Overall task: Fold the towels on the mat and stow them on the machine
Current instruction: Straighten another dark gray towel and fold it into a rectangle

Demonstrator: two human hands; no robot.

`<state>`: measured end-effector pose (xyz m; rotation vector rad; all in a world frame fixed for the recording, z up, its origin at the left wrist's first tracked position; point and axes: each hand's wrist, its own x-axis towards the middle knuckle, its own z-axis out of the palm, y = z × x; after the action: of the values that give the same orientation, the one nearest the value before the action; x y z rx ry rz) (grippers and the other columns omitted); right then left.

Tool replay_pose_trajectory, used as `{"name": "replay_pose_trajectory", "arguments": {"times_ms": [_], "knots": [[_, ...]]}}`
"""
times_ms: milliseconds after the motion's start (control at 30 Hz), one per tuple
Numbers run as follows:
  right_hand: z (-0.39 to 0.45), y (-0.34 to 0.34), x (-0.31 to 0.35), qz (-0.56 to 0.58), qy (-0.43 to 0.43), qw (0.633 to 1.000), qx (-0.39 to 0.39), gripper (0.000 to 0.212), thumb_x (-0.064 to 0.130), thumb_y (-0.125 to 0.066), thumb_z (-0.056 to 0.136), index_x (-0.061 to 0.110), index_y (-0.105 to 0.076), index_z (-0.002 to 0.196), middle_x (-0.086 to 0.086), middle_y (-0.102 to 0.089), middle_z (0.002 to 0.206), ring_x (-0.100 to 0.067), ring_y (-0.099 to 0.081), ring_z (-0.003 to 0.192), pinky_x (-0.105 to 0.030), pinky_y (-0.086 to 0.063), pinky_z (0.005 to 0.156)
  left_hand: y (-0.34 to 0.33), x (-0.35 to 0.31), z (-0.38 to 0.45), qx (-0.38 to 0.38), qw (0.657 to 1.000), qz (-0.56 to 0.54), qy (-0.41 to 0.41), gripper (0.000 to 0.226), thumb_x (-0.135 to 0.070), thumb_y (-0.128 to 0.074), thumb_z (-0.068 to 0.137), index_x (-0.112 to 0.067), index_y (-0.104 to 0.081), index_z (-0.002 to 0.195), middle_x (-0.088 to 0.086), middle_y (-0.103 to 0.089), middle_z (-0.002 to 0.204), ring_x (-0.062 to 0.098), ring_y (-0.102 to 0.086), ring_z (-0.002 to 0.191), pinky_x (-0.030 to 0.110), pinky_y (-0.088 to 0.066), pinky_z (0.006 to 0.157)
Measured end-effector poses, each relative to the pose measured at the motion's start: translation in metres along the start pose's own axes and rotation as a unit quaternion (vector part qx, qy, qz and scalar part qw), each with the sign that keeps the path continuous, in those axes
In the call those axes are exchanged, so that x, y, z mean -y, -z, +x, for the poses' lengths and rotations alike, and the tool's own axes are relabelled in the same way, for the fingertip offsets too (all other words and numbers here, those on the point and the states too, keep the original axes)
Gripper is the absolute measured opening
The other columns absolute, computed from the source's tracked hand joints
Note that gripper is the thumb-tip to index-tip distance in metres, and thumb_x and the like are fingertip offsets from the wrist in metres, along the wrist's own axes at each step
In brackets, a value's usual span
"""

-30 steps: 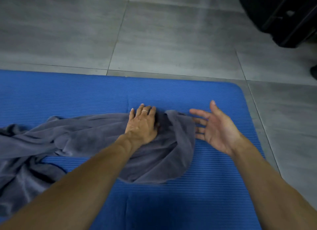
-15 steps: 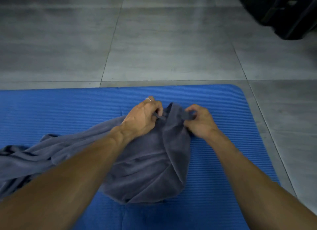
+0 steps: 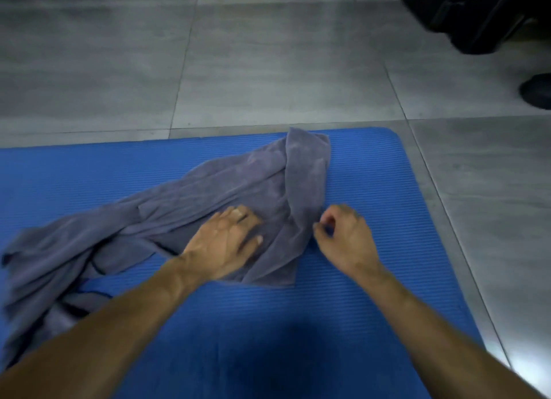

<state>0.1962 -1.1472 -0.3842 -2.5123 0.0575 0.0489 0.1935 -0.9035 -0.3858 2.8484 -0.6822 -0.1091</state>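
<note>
A grey towel (image 3: 262,184) lies rumpled across the blue mat (image 3: 372,279), with one end stretched toward the mat's far edge and the rest bunched at the left. My left hand (image 3: 226,243) rests flat on the towel's middle, fingers spread. My right hand (image 3: 346,237) sits on the mat just right of the towel, fingers curled, with thumb and forefinger tips at the towel's right edge. Motion blur hides whether they pinch the cloth. Only one towel is in view.
Grey floor tiles (image 3: 268,70) lie beyond the mat. A black machine base (image 3: 483,14) stands at the top right, with a dark rounded object (image 3: 536,91) on the floor near it. The mat's right corner (image 3: 390,136) ends close to the tile seam.
Both hands pinched the towel's end half a second ago. That end now lies farther out near the mat's far edge, and both hands have drawn back; my left hand has flattened on the cloth.
</note>
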Motion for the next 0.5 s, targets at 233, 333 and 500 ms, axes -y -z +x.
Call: {"name": "replay_pose_trajectory", "arguments": {"times_ms": [233,333,500], "knots": [[-0.086,-0.045,0.012,-0.168,0.197,0.959,0.111,0.041,0.045,-0.064,0.078,0.028,-0.063,0.114,0.007,-0.054,0.107,-0.019,-0.05,0.093,-0.037,-0.044,0.074,-0.033,0.022,-0.073,-0.007,0.996,0.056,-0.068,0.038,-0.051,-0.051,0.078,-0.024,-0.066,0.1,-0.003,-0.059,0.101,0.019,-0.056,0.089,0.033,-0.042,0.077],[-0.082,-0.042,0.007,-0.184,0.191,0.961,0.074,0.011,0.017,-0.073,0.08,0.021,-0.069,0.089,0.004,-0.055,0.089,-0.021,-0.056,0.076,-0.037,-0.048,0.063,-0.027,0.007,-0.059,-0.036,0.997,0.049,-0.052,0.025,-0.034,-0.044,0.084,-0.025,-0.067,0.081,-0.003,-0.061,0.083,0.021,-0.06,0.075,0.033,-0.049,0.064],[-0.101,0.025,-0.031,-0.311,0.153,0.937,0.039,0.033,0.001,-0.074,0.056,0.012,-0.067,0.086,-0.004,-0.057,0.083,-0.027,-0.056,0.071,-0.038,-0.047,0.058,-0.022,-0.07,-0.045,-0.045,0.992,-0.085,-0.086,0.024,-0.031,-0.04,0.093,-0.019,-0.06,0.086,-0.004,-0.065,0.082,0.018,-0.063,0.078,0.032,-0.053,0.069]]}}
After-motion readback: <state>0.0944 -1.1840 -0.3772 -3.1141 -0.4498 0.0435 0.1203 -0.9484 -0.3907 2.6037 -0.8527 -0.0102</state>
